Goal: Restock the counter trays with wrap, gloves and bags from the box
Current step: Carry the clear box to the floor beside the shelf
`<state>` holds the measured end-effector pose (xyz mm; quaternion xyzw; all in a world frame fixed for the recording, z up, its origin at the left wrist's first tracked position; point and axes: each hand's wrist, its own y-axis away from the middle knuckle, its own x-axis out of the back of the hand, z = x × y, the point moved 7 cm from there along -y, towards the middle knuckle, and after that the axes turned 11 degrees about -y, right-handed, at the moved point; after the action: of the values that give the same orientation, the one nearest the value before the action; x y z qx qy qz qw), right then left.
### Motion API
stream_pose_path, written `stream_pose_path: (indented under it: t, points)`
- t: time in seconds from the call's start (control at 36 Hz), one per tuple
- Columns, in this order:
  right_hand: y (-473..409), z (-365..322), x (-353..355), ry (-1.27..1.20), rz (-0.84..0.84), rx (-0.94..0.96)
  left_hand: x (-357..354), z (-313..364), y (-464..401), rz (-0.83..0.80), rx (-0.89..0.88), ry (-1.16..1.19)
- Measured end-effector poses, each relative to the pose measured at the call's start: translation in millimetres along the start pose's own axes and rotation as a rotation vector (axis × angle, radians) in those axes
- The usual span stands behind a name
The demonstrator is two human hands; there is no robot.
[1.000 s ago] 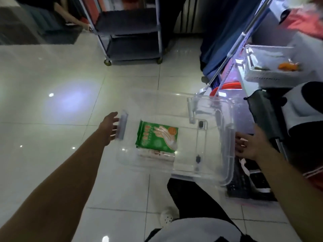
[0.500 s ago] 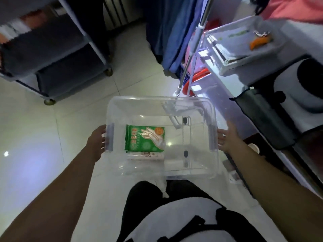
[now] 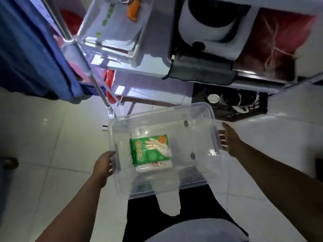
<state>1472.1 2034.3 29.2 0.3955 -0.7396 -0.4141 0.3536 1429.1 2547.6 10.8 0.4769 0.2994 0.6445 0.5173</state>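
**Box carried up to the tabletop, glove pack still inside**

Since half a second ago we have swung to face the counter: the white tray [image 3: 111,30] and the tabletop [image 3: 153,67] that sat off to the upper right now fill the top of the view, and the wheeled cart has gone from sight. The clear plastic box [image 3: 201,112] has stayed between our hands, now tilted a little clockwise.

Our left hand [image 3: 103,167] curls around the grey handle on the box's left end. Our right hand [image 3: 230,140] lies against the handle on the right end, fingers fairly straight; we cannot tell whether they hook under the rim.

The box is a see-through, round-cornered tub with smooth glossy walls. On its floor, left of centre, lies the glove pack [image 3: 150,149], a flat green plastic sleeve printed with a pale hand, on top of a second whitish packet [image 3: 153,167]. The tray is white with an orange object [image 3: 133,10] in it. A dark, soft cloth [image 3: 199,71] hangs over the tabletop edge.
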Motion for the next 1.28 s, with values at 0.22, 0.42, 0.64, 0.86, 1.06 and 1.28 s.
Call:
stream_pose_path:
  t: [0.22,0.42,0.64,0.86,1.06,1.28]
  points:
    - [-2,104,27,-0.264,0.251,0.005,-32,18,-98,-0.170,-0.096,-0.232]
    - [-93,144,12,-0.176,0.380,0.079,-78,0,-189,-0.226,-0.046,-0.317]
    - [-268,195,-12,-0.145,0.345,0.293,-146,-40,-336,-0.207,-0.108,-0.456]
    - [-354,211,-47,0.032,0.405,0.531,-178,-37,-414,-0.070,-0.377,-0.513]
    - [-369,230,-70,0.739,0.305,0.841,-185,-22,-408,0.212,-1.005,-1.086]
    - [-384,248,-73,1.051,0.296,1.056,-238,49,-400,0.457,-1.402,-1.389]
